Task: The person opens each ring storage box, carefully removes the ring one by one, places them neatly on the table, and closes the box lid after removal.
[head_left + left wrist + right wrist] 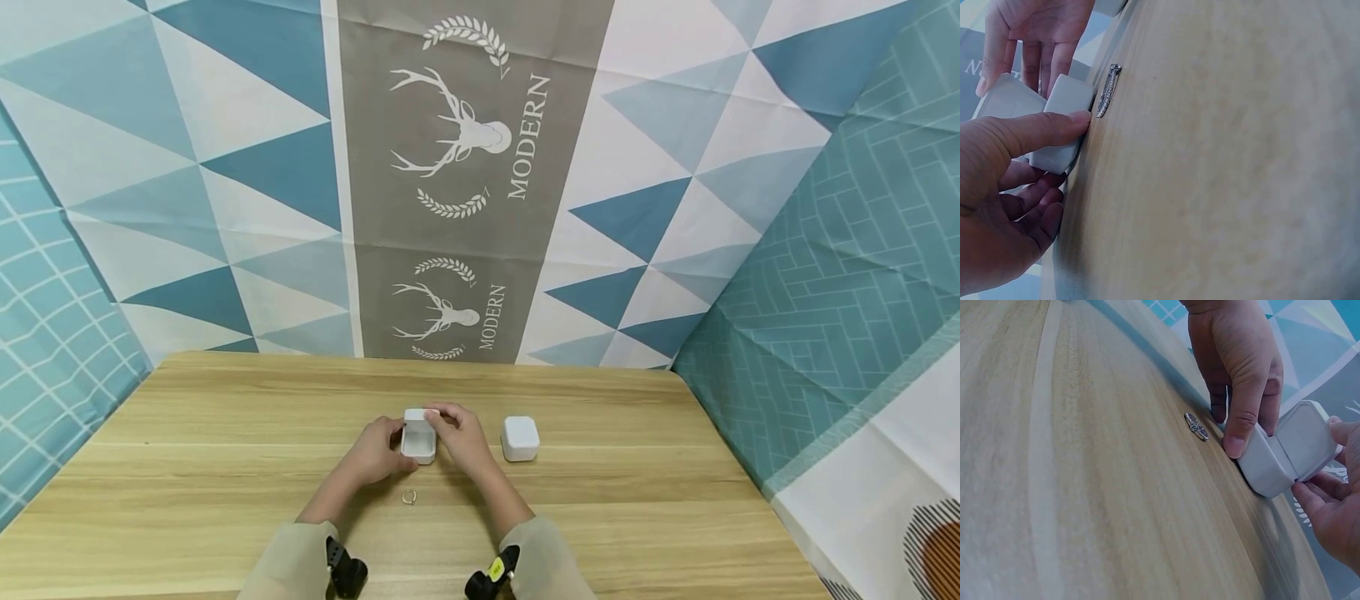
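Observation:
A small white ring box (418,450) stands on the table with its lid raised. My left hand (373,454) grips the base at its left side, the thumb along the front edge. At the right, my right hand (465,440) pinches the upright lid (1307,439) between thumb and fingers. The box's hollow shows pale and bare in the head view. On the wood in front of the box lies a ring (408,497); its band looks studded with small stones in the left wrist view, close beside the left thumb (1060,132).
A second white box (521,438), its lid down, stands to the right of my right hand. The wooden table (637,508) reaches back to a wall hung with patterned cloth (285,167). Each wrist carries a strapped-on black camera (347,571).

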`<state>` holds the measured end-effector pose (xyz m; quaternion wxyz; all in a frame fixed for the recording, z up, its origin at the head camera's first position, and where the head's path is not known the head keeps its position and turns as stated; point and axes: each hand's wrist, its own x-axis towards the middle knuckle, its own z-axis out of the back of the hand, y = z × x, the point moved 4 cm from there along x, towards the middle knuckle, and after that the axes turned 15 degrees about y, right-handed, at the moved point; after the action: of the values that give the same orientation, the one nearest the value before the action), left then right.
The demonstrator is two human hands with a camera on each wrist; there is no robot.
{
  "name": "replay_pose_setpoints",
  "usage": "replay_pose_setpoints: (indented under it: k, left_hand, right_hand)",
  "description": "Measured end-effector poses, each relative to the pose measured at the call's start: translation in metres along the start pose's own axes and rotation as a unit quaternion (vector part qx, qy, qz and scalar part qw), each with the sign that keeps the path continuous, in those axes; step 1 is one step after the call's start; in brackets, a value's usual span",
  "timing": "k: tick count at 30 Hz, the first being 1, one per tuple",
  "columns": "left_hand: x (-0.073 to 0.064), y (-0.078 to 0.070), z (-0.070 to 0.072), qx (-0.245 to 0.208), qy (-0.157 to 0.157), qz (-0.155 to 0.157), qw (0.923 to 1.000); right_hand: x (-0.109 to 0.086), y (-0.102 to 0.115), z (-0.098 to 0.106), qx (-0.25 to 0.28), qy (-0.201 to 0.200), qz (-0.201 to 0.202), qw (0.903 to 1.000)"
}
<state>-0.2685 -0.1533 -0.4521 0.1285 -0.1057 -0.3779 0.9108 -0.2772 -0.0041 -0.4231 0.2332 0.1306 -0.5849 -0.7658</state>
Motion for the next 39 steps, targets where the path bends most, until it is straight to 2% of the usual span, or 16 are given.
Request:
replay_pose_setpoints:
  k: [9, 16, 26, 39]
  left_hand:
    - [0.002, 0.004, -0.002, 0.0, 0.001, 0.004, 1.0]
    - [0.001, 0.009, -0.003, -0.018, -0.003, -0.014, 0.9997]
    - [-0.002, 0.012, -0.003, -0.036, -0.001, -0.019, 0.9992]
    - [-0.002, 0.015, -0.003, -0.057, 0.005, -0.011, 0.9983]
  right_hand:
    - [0.001, -0.003, 0.0, 0.009, 0.006, 0.002, 0.9999]
    - [0.0, -0.003, 0.0, 0.004, 0.004, 0.004, 1.0]
    - [-0.001, 0.0, 0.001, -0.007, 0.003, 0.006, 1.0]
    - [-0.002, 0.003, 0.002, -0.013, 0.01, 0.009, 0.9998]
